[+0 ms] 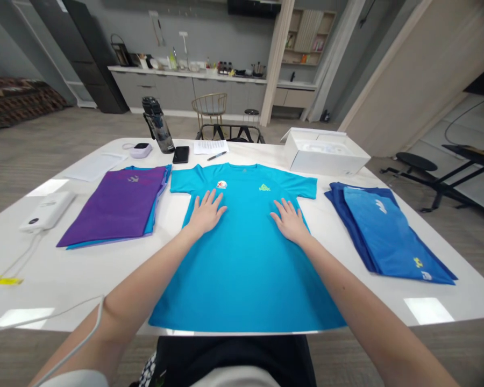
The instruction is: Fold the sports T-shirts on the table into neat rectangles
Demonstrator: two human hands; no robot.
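A turquoise T-shirt [246, 258] lies spread flat, front side up, its neckline away from me and its hem by the near table edge. My left hand [207, 213] rests palm down on the shirt's left chest area, fingers spread. On the opposite side of the chest, my right hand [291, 220] also lies flat with fingers apart. Neither hand grips the fabric. To the left is a stack of folded shirts with a purple shirt [119, 207] on top. Folded blue shirts [387, 231] lie to the right.
The white table [105, 274] also bears a power bank [48, 211] with a cable, a water bottle [159, 126], a phone [181, 155], a pen [216, 156], papers [210, 147] and a white box [326, 153]. Chairs [210, 106] and a kitchen counter stand beyond.
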